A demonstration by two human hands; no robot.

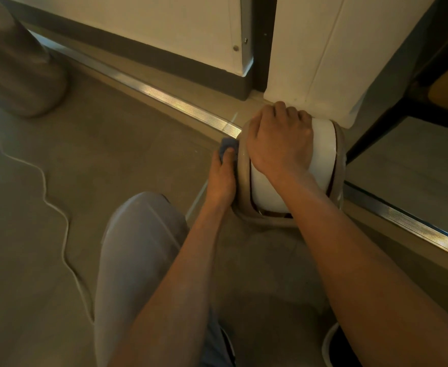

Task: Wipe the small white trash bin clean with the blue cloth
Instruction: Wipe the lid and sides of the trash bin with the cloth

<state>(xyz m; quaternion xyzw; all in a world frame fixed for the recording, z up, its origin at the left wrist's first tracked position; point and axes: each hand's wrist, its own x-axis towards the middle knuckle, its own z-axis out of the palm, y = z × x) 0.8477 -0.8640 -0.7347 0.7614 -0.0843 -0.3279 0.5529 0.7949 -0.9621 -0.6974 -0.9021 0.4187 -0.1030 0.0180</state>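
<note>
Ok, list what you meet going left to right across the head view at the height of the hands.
white cord on the floor → blue cloth pinched by the left hand → right hand resting on top of the white trash bin → metal floor strip

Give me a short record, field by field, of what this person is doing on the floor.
activity: wiping a bin
bin: small white plastic trash bin with a beige rim, on the floor beside a white cabinet corner
cloth: small blue cloth, against the bin's left side
left hand: holds the cloth
right hand: rests on top of the bin
also nearby: thin white cord on the floor
</note>
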